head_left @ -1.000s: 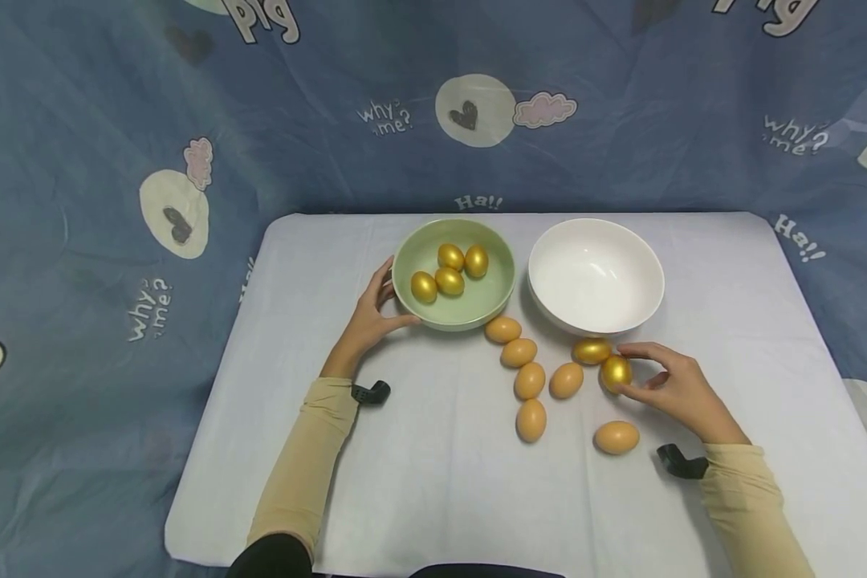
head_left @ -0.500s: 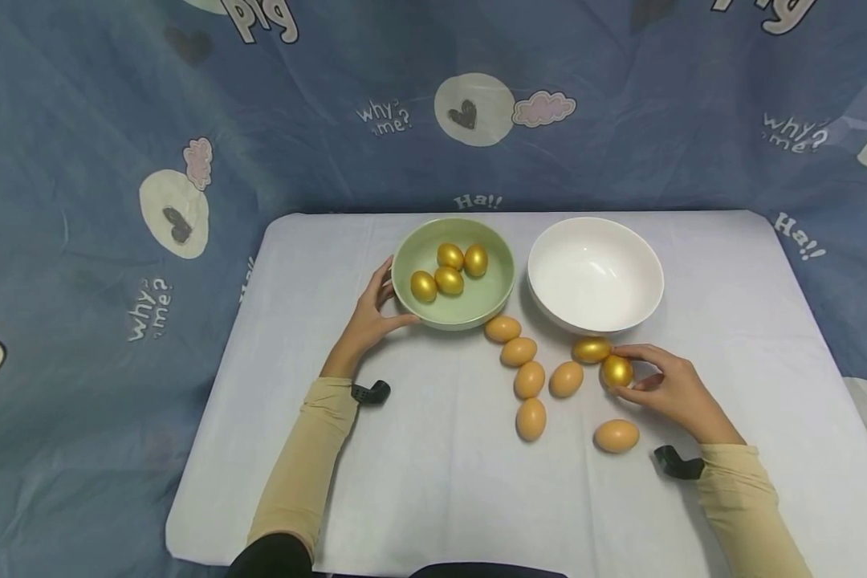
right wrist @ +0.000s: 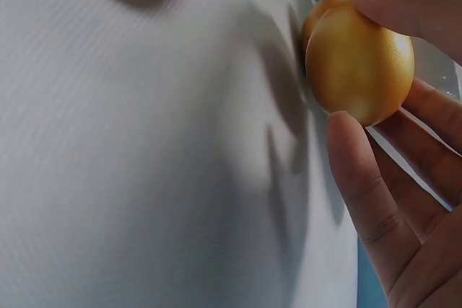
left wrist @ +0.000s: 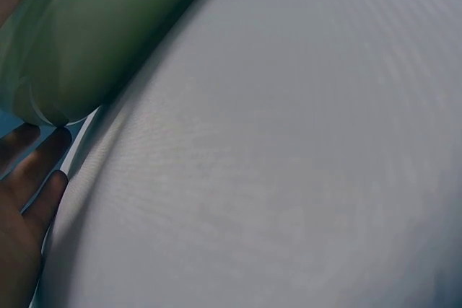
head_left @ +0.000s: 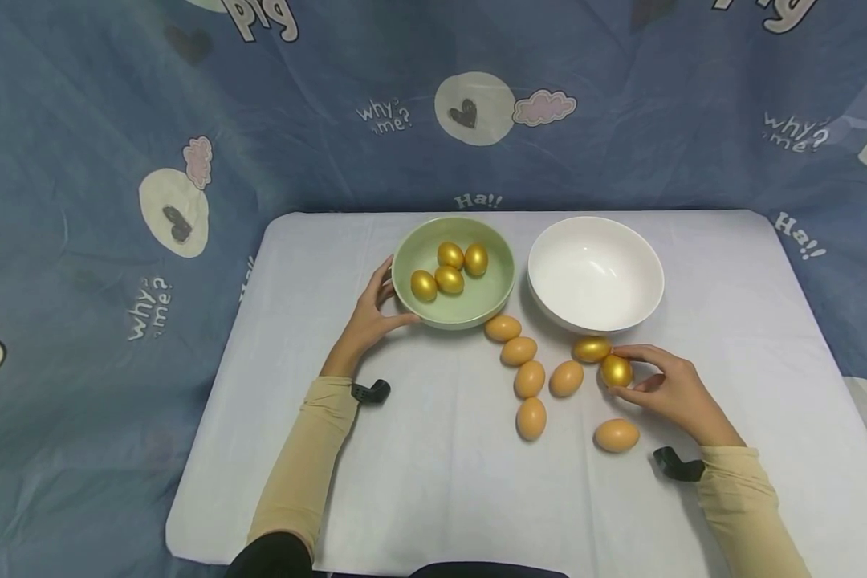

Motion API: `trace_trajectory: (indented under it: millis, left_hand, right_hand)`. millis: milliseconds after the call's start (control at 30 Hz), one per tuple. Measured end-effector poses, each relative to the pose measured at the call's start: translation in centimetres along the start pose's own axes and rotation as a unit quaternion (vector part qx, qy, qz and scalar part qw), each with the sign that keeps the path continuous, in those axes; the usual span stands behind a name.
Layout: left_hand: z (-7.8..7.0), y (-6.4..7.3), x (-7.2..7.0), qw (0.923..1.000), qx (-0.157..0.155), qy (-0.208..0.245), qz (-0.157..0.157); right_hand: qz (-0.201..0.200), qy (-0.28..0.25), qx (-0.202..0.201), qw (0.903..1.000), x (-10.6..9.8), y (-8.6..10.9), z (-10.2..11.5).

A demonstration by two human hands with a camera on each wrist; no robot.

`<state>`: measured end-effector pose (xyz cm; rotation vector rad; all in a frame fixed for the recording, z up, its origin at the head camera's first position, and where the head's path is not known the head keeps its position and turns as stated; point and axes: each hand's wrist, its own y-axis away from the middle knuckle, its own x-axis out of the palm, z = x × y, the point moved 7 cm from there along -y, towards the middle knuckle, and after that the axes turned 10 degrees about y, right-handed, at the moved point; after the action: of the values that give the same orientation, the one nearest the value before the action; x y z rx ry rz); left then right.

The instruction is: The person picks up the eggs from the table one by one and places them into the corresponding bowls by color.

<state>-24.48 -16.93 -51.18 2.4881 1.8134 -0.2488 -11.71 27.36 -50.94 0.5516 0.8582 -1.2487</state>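
My right hand [head_left: 675, 393] pinches a shiny gold egg [head_left: 616, 372] between thumb and fingertips, just in front of the white bowl. In the right wrist view this gold egg [right wrist: 361, 63] fills the space between thumb and index finger. Beside it, against the bowl's front, lies another gold egg [head_left: 591, 349]. On the left, my left hand [head_left: 368, 317] holds the light green bowl [head_left: 491, 301], fingers along its left side and thumb at its front. Several gold eggs [head_left: 449, 279] lie in that bowl. The green bowl [left wrist: 86, 41] also shows in the left wrist view, with fingertips at its edge.
A white bowl [head_left: 596, 273] stands right of the green one. Several brown eggs [head_left: 531, 419] trail from the green bowl toward the front. A lone brown egg [head_left: 616, 436] lies near my right wrist. White cloth covers the table [head_left: 433, 498]; a blue printed curtain [head_left: 347, 160] hangs behind.
My right hand has shifted very slightly left around the gold egg, which stays almost in place. My left hand and both bowls have not visibly moved.
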Motion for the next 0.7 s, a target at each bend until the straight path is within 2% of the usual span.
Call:
trace_trajectory:
  millis: [367, 533, 700]
  left_hand:
    - [-0.1, 0.0, 0.0, 1.0, -0.006, -0.003, 0.0]
    - [0.1, 0.1, 0.0, 0.9999, -0.013, 0.0, -0.003]
    - [0.1, 0.1, -0.1, 1.0, -0.006, 0.005, 0.0]
  right_hand:
    - [-0.01, -0.02, -0.007, 0.9997, -1.1, -0.1, 1.8]
    - [-0.013, -0.026, -0.041, 0.9987, -1.7, -0.4, 3.3]
    - [-0.012, -0.035, -0.073, 0.9967, -2.0, -0.8, 4.6]
